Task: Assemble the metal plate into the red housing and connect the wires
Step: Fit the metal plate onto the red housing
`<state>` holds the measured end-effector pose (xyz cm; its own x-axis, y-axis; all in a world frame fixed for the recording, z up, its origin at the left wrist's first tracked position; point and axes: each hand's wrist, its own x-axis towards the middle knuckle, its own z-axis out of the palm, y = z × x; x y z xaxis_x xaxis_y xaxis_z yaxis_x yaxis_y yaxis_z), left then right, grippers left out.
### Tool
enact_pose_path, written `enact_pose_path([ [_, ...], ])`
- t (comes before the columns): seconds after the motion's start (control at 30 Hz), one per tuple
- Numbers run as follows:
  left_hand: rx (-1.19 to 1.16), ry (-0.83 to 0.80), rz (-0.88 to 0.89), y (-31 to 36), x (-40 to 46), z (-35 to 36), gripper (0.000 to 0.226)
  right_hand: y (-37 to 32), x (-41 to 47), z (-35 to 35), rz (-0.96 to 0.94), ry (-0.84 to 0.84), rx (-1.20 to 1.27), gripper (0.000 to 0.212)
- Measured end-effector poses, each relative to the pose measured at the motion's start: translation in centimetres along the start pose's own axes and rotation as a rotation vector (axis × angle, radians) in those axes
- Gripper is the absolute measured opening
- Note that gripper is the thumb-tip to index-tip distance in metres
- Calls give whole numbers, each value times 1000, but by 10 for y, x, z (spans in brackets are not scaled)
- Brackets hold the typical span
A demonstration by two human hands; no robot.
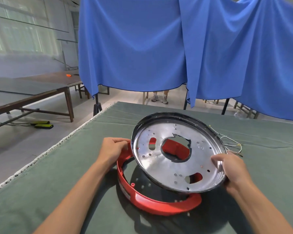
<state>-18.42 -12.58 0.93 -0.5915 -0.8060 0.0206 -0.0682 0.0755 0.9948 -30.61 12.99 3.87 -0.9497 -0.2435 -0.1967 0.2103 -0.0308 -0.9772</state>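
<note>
Seen from the head camera, a person tilts a round metal plate (172, 159) over a red housing (157, 202) on a green-covered tabletop (57, 174). The right hand (230, 168) grips the plate's rim at its right side, thumb curled onto the shiny inner face and fingers hidden behind the lip. The left hand (113, 147) curls over the far-left rim of the housing and steadies it. The plate leans between the two hands: its near edge sits low, at or just above the housing's near rim, while its far edge stands raised, so the red ring shows through the plate's big central hole and two smaller slots. From the right hand the housing lies down and to the left; the plate, being round, has no long axis, and by this view seating it looks to hinge on lowering the raised far edge squarely into the ring. The right hand is the nearer to the loose wires (230, 144), which trail on the cloth just beyond it, apparently unconnected. Behind the tabletop hang blue curtains (134, 48); a long wooden table (41, 88) stands well off to the left of the left hand on a pale floor.
</note>
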Motion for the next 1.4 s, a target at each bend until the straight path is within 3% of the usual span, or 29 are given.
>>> enact_pose_path([
  [0.33,-89,-50,-64,-2,-18,-20,26,6,-10,6,4,-39,14,17],
  [0.47,-138,64,-22,-2,-16,-13,30,8,-9,11,-35,-58,77,46],
  [0.6,-166,146,-40,-6,-9,-7,24,8,-2,8,-51,-58,142,47],
  [0.73,-146,122,-46,-10,-6,-3,21,11,2,5,-42,-65,92,59],
  [0.8,-152,104,-48,-10,-5,-5,15,12,4,4,-56,-59,43,54],
  [0.93,-190,-10,-47,-4,-10,-6,36,15,7,5,-158,-98,-20,18],
  [1.03,-142,-21,68,-4,-20,-2,18,16,4,6,-256,-83,-139,9],
  [1.17,-157,-5,104,-1,-26,-4,32,15,-2,7,-351,-59,-270,19],
  [1.33,-310,64,56,2,-24,-8,34,20,1,10,-234,-36,-155,4],
  [1.4,-316,81,36,2,-25,-9,28,23,4,11,-188,-40,-130,13],
])
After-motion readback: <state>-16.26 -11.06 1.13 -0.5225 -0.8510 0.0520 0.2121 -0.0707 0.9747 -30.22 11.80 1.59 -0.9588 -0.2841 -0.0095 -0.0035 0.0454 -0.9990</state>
